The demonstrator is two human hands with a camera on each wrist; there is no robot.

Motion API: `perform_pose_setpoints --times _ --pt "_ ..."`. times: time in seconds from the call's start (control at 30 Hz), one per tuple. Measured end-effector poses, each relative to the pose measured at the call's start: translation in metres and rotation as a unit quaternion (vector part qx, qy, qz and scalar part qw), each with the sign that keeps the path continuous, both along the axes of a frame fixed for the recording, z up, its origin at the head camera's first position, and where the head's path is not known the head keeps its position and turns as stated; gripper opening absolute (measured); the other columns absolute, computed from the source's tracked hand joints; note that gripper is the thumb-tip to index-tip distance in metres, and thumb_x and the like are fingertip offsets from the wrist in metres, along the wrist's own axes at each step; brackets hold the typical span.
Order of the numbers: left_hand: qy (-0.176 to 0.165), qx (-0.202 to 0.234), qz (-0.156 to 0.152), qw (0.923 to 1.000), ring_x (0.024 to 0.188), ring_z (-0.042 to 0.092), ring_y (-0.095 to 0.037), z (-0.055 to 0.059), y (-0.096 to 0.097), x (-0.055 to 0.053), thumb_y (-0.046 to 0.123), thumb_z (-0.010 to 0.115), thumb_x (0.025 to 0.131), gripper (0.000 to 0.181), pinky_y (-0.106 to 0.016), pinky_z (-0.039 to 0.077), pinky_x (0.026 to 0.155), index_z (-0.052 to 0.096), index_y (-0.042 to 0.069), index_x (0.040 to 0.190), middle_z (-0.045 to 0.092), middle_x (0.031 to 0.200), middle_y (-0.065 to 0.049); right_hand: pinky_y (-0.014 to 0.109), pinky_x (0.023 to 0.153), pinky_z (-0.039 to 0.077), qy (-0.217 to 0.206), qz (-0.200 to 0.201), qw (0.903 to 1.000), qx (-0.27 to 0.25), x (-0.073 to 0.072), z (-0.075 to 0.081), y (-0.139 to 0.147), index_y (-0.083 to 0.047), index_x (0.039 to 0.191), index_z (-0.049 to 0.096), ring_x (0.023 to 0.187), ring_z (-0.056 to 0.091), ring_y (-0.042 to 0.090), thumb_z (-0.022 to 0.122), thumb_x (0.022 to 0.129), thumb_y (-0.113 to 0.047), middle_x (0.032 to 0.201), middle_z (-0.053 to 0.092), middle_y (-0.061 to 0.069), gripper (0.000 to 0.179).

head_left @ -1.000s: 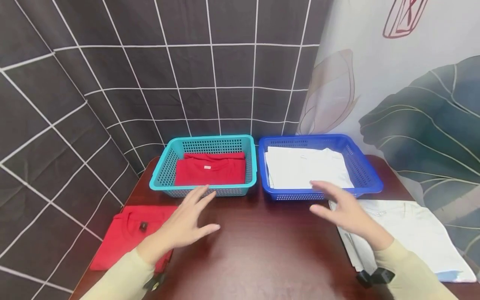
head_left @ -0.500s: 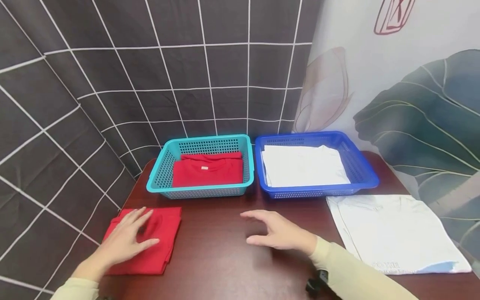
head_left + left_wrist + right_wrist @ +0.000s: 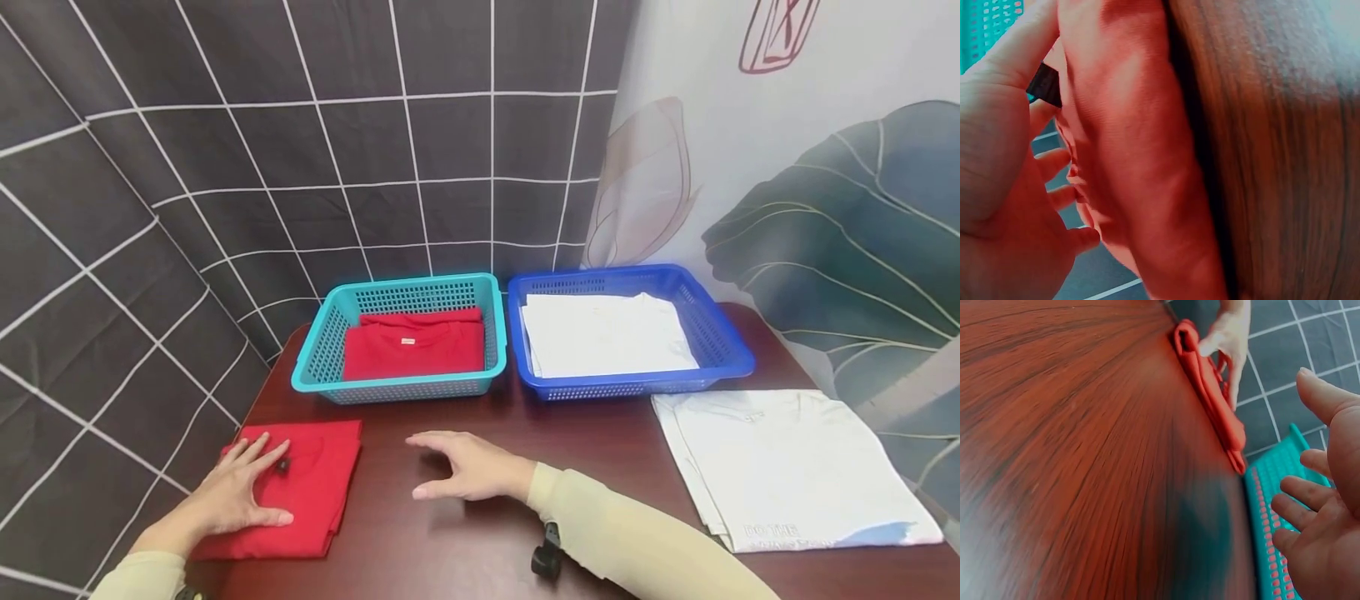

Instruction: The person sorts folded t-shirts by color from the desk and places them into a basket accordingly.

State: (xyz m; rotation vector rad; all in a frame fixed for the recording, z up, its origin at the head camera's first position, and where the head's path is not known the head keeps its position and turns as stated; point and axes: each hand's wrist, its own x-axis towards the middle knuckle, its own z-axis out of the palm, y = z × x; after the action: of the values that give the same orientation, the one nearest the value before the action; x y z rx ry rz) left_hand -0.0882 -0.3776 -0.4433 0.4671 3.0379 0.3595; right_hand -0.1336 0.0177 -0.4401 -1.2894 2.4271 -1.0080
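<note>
Resting on table (image 3: 405,542), directly under left hand (image 3: 225,500) with fingers (image 3: 262,462) spread, no grip: red shirt (image 3: 318,479). Farther from right hand (image 3: 472,468), right of shirt, with relaxed, empty fingers. Can't tell long axis.

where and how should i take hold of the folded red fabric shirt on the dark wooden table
Probably by its left and right edges, one hand from each side: the folded red shirt lies flat in layers, left hand over its left part, right hand facing its right edge.
</note>
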Motion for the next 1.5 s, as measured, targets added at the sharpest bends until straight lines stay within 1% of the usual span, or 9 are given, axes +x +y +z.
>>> perform_pose_setpoints --times 0.23,0.5,0.73,0.83,0.97,1.1,1.2,1.3,1.5 --pt "-0.004 -0.006 -0.001 1.0 0.123 0.029 -0.061 -0.005 0.0 0.0 0.065 0.082 0.054 0.109 -0.075 0.031 0.088 0.049 0.002 0.137 0.04 0.138 -0.034 0.027 0.11 0.031 0.015 -0.007 0.9995 0.026 0.0 -0.003 -0.027 -0.016 0.146 0.042 0.135 0.037 0.009 0.062 0.086 -0.058 0.146 0.044 -0.002 0.076" --pt "-0.017 -0.02 0.004 0.9996 0.124 0.029 -0.06 -0.005 0.006 -0.001 0.064 0.082 0.055 0.11 -0.078 0.03 0.086 0.047 0.003 0.139 0.038 0.14 -0.033 0.026 0.109 0.031 0.006 -0.011 0.9991 0.041 -0.002 -0.013 -0.054 -0.016 0.146 0.042 0.136 0.035 0.009 0.061 0.085 -0.061 0.148 0.042 0.002 0.078" --pt "-0.018 -0.016 0.004 0.9997 0.122 0.028 -0.064 -0.008 0.014 -0.002 0.064 0.08 0.058 0.107 -0.078 0.034 0.081 0.046 0.003 0.139 0.036 0.14 -0.034 0.031 0.11 0.031 0.02 -0.029 0.9968 0.072 -0.001 -0.013 -0.085 -0.018 0.144 0.045 0.138 0.032 0.013 0.062 0.084 -0.061 0.149 0.04 0.001 0.076" --pt "-0.022 -0.018 0.008 0.9996 0.122 0.027 -0.065 -0.008 0.019 0.0 0.063 0.08 0.059 0.106 -0.079 0.033 0.08 0.046 0.003 0.14 0.036 0.14 -0.034 0.039 0.111 0.03 0.056 -0.039 0.9915 0.11 0.003 -0.015 -0.103 -0.02 0.144 0.046 0.141 0.027 0.014 0.062 0.082 -0.063 0.151 0.036 -0.001 0.077" --pt "-0.023 -0.021 0.013 0.9994 0.122 0.027 -0.064 -0.009 0.026 0.002 0.063 0.08 0.06 0.105 -0.08 0.032 0.081 0.047 0.003 0.139 0.036 0.14 -0.034 0.046 0.113 0.025 0.096 -0.041 0.979 0.175 0.01 -0.02 -0.125 -0.028 0.146 0.041 0.145 0.016 0.014 0.056 0.08 -0.072 0.155 0.028 -0.005 0.081" --pt "-0.025 -0.023 0.019 0.9993 0.121 0.028 -0.065 -0.011 0.032 0.004 0.063 0.08 0.059 0.105 -0.079 0.029 0.084 0.047 0.002 0.139 0.037 0.139 -0.035 0.046 0.115 0.019 0.108 -0.044 0.9631 0.243 0.015 -0.025 -0.135 -0.039 0.149 0.031 0.146 0.008 0.01 0.049 0.076 -0.081 0.158 0.019 -0.011 0.087" --pt "-0.025 -0.026 0.024 0.999 0.12 0.029 -0.065 -0.012 0.035 0.005 0.063 0.08 0.058 0.106 -0.079 0.028 0.086 0.048 0.002 0.138 0.038 0.138 -0.036 0.046 0.115 0.016 0.111 -0.048 0.9544 0.273 0.017 -0.028 -0.136 -0.044 0.149 0.025 0.146 0.006 0.009 0.047 0.073 -0.084 0.158 0.015 -0.013 0.089" --pt "-0.022 -0.029 0.026 0.999 0.121 0.03 -0.065 -0.011 0.038 0.005 0.063 0.08 0.058 0.106 -0.079 0.027 0.087 0.048 0.002 0.138 0.039 0.138 -0.035 0.046 0.115 0.015 0.114 -0.051 0.9524 0.278 0.017 -0.029 -0.134 -0.044 0.149 0.024 0.146 0.006 0.009 0.047 0.072 -0.085 0.158 0.014 -0.014 0.09" --pt "-0.023 -0.033 0.025 0.9989 0.122 0.03 -0.065 -0.009 0.048 0.003 0.066 0.078 0.059 0.107 -0.079 0.029 0.086 0.048 0.002 0.139 0.039 0.139 -0.035 0.049 0.115 0.016 0.113 -0.051 0.9544 0.272 0.015 -0.026 -0.122 -0.043 0.149 0.025 0.146 0.007 0.009 0.047 0.073 -0.084 0.158 0.015 -0.013 0.089"
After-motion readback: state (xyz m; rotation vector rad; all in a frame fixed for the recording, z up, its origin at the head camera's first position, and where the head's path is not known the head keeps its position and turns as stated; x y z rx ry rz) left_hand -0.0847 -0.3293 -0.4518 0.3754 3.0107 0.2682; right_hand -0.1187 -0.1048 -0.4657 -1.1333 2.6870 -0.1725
